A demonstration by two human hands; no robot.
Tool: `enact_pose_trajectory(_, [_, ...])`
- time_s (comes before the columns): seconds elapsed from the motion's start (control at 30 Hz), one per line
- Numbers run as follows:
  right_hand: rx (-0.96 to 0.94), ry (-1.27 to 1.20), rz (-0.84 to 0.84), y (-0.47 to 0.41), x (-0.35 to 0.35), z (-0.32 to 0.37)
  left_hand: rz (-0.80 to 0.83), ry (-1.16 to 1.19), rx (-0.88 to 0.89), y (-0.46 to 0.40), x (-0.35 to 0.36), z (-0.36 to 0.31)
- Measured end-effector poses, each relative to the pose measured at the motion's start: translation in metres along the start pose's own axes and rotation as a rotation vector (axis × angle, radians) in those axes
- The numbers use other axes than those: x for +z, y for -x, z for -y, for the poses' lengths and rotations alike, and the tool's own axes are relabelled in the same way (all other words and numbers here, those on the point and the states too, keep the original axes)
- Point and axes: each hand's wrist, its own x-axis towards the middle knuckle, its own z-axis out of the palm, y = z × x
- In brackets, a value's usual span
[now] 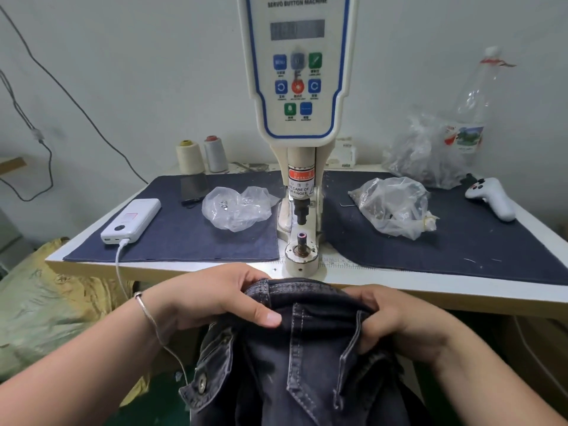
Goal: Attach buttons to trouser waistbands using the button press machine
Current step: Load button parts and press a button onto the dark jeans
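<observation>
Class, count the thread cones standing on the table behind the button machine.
2. A cream cone and a grey cone stand side by side left of the machine column; the column may hide others.

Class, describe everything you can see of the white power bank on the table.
The power bank is a white, rounded rectangular block, plastic by its look, lying flat on the dark blue cloth at the table's left. Its top carries a pale pink label and a round button. A white cable plugs into its near end and drops over the table edge.
</observation>
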Motion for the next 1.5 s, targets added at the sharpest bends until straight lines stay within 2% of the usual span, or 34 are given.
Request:
enact_pose_trajectory(0.17, [0.037,-0.22,-0.085,-0.006,-0.018,0.004,-0.002,0.167,0.054,-0.01,0.005,0.004])
enact_pose_trajectory(0.33, [0.137,-0.312,-0.21,-0.007,-0.015,0.0,-0.16,0.22,0.062,-0.022,0.016,0.015])
enact_pose_trajectory(0.5, [0.178,0.27,-0.418,-0.008,-0.005,0.008,-0.304,0.125,0.113,-0.025,0.023,0.017])
enact_pose_trajectory(0.57, [0.206,0.431,-0.388,-0.006,-0.009,0.012,-0.308,0.081,0.119,-0.023,0.022,0.015])
enact_pose_trajectory(0.67, [0.213,0.498,-0.256,0.001,-0.014,0.018,-0.305,0.084,0.127,-0.023,0.022,0.016])
enact_pose_trajectory(0.77, [0.177,0.475,-0.152,0.007,-0.022,0.019,-0.267,0.177,0.117,-0.024,0.022,0.019])
enact_pose_trajectory(0.87, [0.119,0.426,-0.122,0.009,-0.03,0.015,-0.216,0.23,0.1,-0.023,0.019,0.022])
enact_pose_trajectory(1.07, [0.065,0.005,-0.066,0.004,-0.049,0.012,-0.086,0.189,-0.019,-0.019,-0.006,0.018])
enact_pose_trajectory(1.17, [0.014,-0.105,-0.084,-0.005,-0.056,0.023,-0.175,0.233,-0.041,-0.024,-0.013,0.014])
enact_pose_trajectory(1.4, [0.034,0.039,-0.347,-0.047,-0.071,0.054,-0.446,0.336,-0.023,-0.053,-0.028,-0.001])
enact_pose_trajectory(1.5, [0.031,0.02,-0.388,-0.061,-0.079,0.054,-0.557,0.242,-0.04,-0.072,-0.039,-0.003])
